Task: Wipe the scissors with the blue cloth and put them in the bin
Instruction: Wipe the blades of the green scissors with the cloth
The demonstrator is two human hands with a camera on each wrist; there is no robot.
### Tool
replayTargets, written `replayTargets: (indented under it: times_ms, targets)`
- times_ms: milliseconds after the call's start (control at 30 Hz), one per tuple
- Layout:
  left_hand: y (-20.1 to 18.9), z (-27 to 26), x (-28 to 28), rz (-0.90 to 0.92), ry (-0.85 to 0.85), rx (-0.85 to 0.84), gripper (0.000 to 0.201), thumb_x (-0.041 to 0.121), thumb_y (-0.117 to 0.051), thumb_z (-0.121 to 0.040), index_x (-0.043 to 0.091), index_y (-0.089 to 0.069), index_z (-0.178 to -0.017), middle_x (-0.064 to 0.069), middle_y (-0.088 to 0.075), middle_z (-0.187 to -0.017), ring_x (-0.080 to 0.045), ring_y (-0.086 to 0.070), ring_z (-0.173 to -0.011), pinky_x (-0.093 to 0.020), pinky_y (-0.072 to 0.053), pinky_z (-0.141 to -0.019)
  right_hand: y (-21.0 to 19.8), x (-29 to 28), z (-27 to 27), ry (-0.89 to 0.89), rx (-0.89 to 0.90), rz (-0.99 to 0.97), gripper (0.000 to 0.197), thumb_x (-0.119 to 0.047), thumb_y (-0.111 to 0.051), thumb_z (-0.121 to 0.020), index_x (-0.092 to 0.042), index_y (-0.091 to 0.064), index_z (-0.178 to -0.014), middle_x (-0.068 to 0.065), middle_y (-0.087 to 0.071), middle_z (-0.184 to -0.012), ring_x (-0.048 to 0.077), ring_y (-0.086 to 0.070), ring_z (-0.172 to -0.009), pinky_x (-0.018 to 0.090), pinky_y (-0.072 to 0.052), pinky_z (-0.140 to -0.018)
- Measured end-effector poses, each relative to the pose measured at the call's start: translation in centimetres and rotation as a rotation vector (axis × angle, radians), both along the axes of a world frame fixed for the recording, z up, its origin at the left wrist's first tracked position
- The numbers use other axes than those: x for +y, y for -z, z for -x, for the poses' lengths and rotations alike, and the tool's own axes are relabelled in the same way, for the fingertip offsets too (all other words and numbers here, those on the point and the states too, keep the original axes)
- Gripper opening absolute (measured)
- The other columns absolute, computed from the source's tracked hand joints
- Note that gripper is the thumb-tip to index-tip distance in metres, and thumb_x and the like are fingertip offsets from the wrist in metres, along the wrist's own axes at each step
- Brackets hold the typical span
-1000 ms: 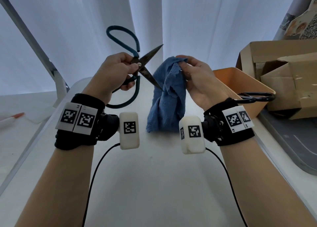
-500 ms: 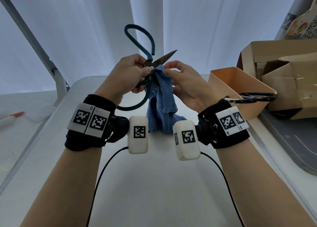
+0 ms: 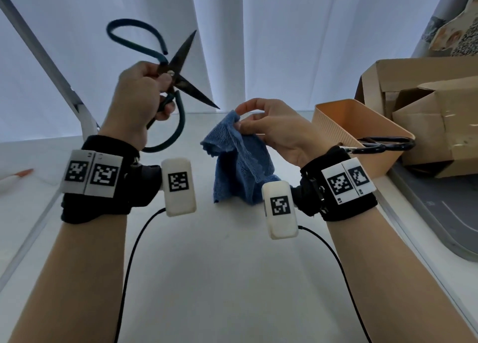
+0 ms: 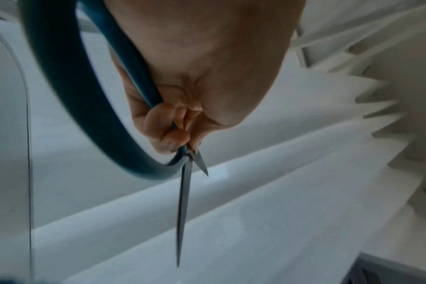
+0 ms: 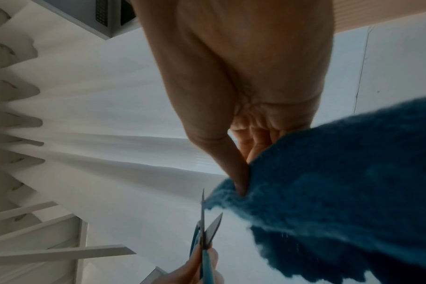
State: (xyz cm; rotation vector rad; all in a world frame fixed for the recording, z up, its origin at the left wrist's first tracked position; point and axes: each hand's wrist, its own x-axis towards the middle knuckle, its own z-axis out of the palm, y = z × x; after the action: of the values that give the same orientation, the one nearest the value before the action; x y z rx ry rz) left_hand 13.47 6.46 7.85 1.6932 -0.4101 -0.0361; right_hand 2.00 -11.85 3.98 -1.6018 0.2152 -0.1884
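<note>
Currently my left hand (image 3: 139, 96) grips the scissors (image 3: 178, 81) near the pivot, blades spread wide, held up over the counter (image 3: 232, 278). Right hand (image 3: 274, 130) pinches the blue cloth (image 3: 238, 166) just beside the lower blade tip, not touching. Steel is stiff and sharp, cloth limp, so I'd wipe along the blade flats. Bin (image 3: 333, 125) sits at right.

Both forearms reach forward; the left hand (image 3: 139, 96), raised at ten o'clock, is fisted in a grip, while the right hand (image 3: 276, 128) pinches, thumb against fingers.
</note>
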Motion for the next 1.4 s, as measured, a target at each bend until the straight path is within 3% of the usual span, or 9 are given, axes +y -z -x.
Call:
replayTargets:
  times_ms: [167,367,567,633,733,867,1033,1200,1400]
  targets:
    - [0.2,-0.4,0.4,0.008,0.022,0.013,0.009,0.009,-0.049,-0.101,0.009,-0.057,-0.104,-0.001,-0.053,-0.082,-0.012,-0.047,-0.048,-0.021,-0.033,-0.043,0.3,-0.4,-0.2,0.131,-0.053,-0.034,0.031,0.004,-0.06,-0.091,-0.012,-0.061,-0.117,0.002,-0.062,-0.074,0.015,-0.062,-0.071,0.027,-0.054,-0.068]
    - [0.5,0.5,-1.0,-0.001,0.078,0.038,0.008,0.011,-0.05,-0.101,0.01,-0.058,-0.101,-0.002,-0.055,-0.081,-0.013,-0.05,-0.05,-0.021,-0.037,-0.044,0.5,-0.7,-0.6,0.243,-0.073,-0.015,0.018,-0.002,-0.051,-0.095,-0.013,-0.065,-0.099,0.011,-0.061,-0.095,0.019,-0.06,-0.081,0.024,-0.053,-0.069]
    - [0.6,1.1,-1.5,0.038,0.089,0.039,0.01,0.015,-0.052,-0.101,0.008,-0.059,-0.103,-0.004,-0.058,-0.081,-0.015,-0.058,-0.053,-0.024,-0.045,-0.05,1.8,-0.3,-0.6,0.123,0.192,0.306,0.032,-0.013,-0.055,-0.093,-0.007,-0.067,-0.122,0.013,-0.067,-0.12,0.026,-0.062,-0.109,0.032,-0.053,-0.095]
    - [0.6,1.2,-1.6,0.056,0.095,0.042,0.011,0.014,-0.052,-0.101,0.007,-0.059,-0.104,-0.004,-0.059,-0.083,-0.016,-0.061,-0.056,-0.024,-0.048,-0.052,2.2,-0.3,-0.8,0.106,0.244,0.421,0.041,-0.016,-0.058,-0.092,-0.017,-0.059,-0.133,0.006,-0.062,-0.127,0.017,-0.059,-0.111,0.026,-0.05,-0.093]
    - [0.6,1.5,-1.9,0.102,0.082,0.049,0.015,0.013,-0.051,-0.102,0.004,-0.059,-0.109,-0.004,-0.061,-0.082,-0.015,-0.062,-0.056,-0.023,-0.051,-0.055,1.7,-0.3,-0.7,0.178,0.171,0.467,0.029,-0.019,-0.061,-0.093,-0.017,-0.067,-0.121,0.006,-0.062,-0.117,0.005,-0.056,-0.082,0.008,-0.044,-0.062]
    - [0.6,1.8,-2.5,0.172,0.083,0.074,0.015,0.014,-0.051,-0.102,0.004,-0.057,-0.111,-0.003,-0.061,-0.083,-0.013,-0.061,-0.057,-0.022,-0.05,-0.056,0.4,0.2,0.4,0.007,0.075,0.268,0.028,-0.033,-0.056,-0.099,-0.014,-0.074,-0.108,0.002,-0.063,-0.093,0.012,-0.056,-0.079,0.015,-0.046,-0.065]
    - [1.1,2.6,-3.4,0.22,0.103,0.099,0.017,0.018,-0.052,-0.103,0.003,-0.055,-0.111,-0.003,-0.061,-0.085,-0.012,-0.063,-0.059,-0.022,-0.052,-0.058,-0.5,1.8,1.0,-0.189,-0.004,0.048,0.039,-0.041,-0.055,-0.1,-0.006,-0.067,-0.114,0.01,-0.072,-0.102,0.02,-0.068,-0.093,0.034,-0.057,-0.085]
    - [1.5,3.7,-4.3,0.297,0.109,0.147,0.018,0.021,-0.052,-0.103,0.005,-0.057,-0.108,-0.004,-0.062,-0.09,-0.012,-0.065,-0.067,-0.024,-0.054,-0.064,-0.8,2.7,1.2,-0.103,-0.071,-0.037,0.017,-0.022,-0.05,-0.104,-0.007,-0.059,-0.102,0.012,-0.066,-0.101,0.02,-0.068,-0.089,0.03,-0.059,-0.076]
    - [2.1,5.1,-4.3,0.432,0.202,0.207,0.015,0.022,-0.051,-0.103,0.021,-0.063,-0.094,0.009,-0.073,-0.093,-0.009,-0.062,-0.094,-0.03,-0.044,-0.089,-0.7,2.8,2.0,0.124,-0.2,-0.149,0.023,-0.027,-0.042,-0.107,-0.018,-0.05,-0.087,0.0,-0.07,-0.094,0.02,-0.063,-0.087,0.029,-0.046,-0.071]
